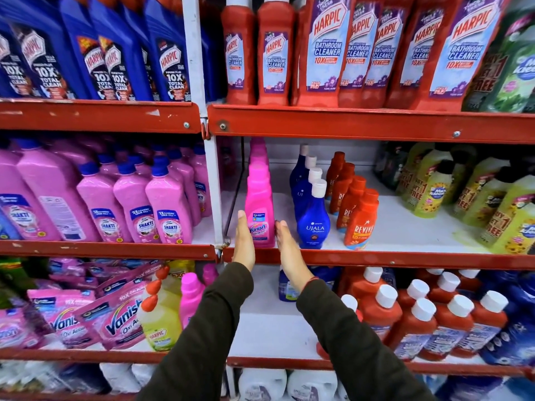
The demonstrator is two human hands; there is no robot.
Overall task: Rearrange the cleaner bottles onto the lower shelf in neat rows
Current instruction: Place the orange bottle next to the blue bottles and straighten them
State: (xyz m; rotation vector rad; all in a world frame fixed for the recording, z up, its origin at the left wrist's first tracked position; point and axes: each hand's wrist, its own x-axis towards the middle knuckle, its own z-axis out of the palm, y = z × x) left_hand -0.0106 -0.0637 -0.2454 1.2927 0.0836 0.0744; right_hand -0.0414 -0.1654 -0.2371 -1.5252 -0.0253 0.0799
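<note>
A row of pink Vanish bottles [259,198] stands front to back on the middle shelf [376,257], just right of the white upright. My left hand [243,241] lies flat against the left side of the front bottle. My right hand [286,246] is flat by its right side, fingers straight, touching or nearly touching it. Neither hand is wrapped around the bottle. To the right stand a row of blue Ujala bottles [312,215] and a row of orange Revive bottles [359,221].
Yellow-green bottles [492,204] fill the right of the same shelf. Pink Shakti bottles [139,204] stand to the left. Red Harpic bottles [327,50] line the shelf above. Below are Vanish pouches [115,316], a pink bottle [189,293] and red white-capped bottles [434,319], with bare shelf [269,328] between.
</note>
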